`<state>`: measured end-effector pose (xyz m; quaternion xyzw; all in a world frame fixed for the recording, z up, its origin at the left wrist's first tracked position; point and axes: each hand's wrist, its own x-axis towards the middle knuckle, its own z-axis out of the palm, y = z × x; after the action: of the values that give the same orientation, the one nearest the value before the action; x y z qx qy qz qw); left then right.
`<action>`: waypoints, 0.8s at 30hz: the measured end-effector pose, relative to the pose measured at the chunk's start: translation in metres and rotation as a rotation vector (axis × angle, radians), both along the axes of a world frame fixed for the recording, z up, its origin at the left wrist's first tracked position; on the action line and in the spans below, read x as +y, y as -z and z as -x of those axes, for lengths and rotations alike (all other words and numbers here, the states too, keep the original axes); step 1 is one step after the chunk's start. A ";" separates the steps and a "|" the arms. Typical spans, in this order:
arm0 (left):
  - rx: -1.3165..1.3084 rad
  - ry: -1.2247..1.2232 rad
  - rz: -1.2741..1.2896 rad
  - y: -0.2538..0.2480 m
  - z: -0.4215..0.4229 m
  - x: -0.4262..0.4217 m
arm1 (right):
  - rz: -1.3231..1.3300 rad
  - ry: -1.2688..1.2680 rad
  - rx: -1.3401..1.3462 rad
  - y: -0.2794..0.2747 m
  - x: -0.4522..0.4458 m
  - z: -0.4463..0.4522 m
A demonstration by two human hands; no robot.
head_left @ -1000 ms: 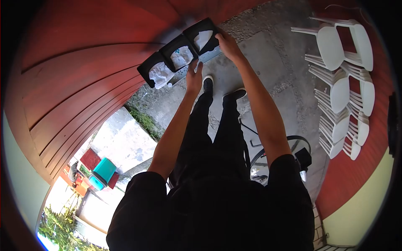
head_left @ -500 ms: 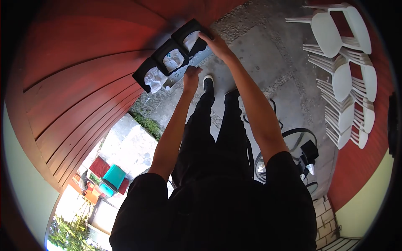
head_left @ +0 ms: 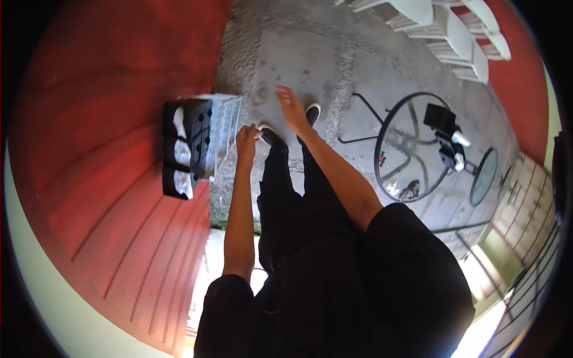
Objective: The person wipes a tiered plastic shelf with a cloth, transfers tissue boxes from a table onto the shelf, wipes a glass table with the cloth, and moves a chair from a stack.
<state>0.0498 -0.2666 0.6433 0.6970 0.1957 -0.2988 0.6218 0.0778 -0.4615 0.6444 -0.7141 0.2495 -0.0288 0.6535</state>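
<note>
Black bins point(head_left: 169, 149) leftward of left grip point(head_left: 246, 141)

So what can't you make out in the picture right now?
All in the head view:
White chairs: stacks cut off by the top edge.
Black boxes: insides partly hidden by the white material in them.
Left hand: too small and blurred to tell what its fingers hold, if anything.
Dark thing by the round table: too small to name.
</note>
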 end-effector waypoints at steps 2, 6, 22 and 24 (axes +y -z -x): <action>-0.035 0.119 0.038 -0.007 -0.004 -0.038 | 0.160 0.170 0.045 -0.003 -0.061 0.034; -0.036 0.315 0.124 -0.027 -0.010 -0.140 | 0.271 0.518 0.121 -0.019 -0.185 0.107; -0.501 1.019 0.261 -0.058 0.087 -0.658 | -0.451 1.302 -0.037 -0.051 -0.504 0.266; -0.632 1.045 0.254 -0.034 0.096 -0.685 | -0.515 1.265 -0.036 -0.053 -0.511 0.267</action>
<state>-0.0461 -0.9516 0.6773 0.6759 -0.4018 -0.3640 0.4993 -0.1892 -0.9724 0.6976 -0.2521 0.6066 -0.3568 0.6642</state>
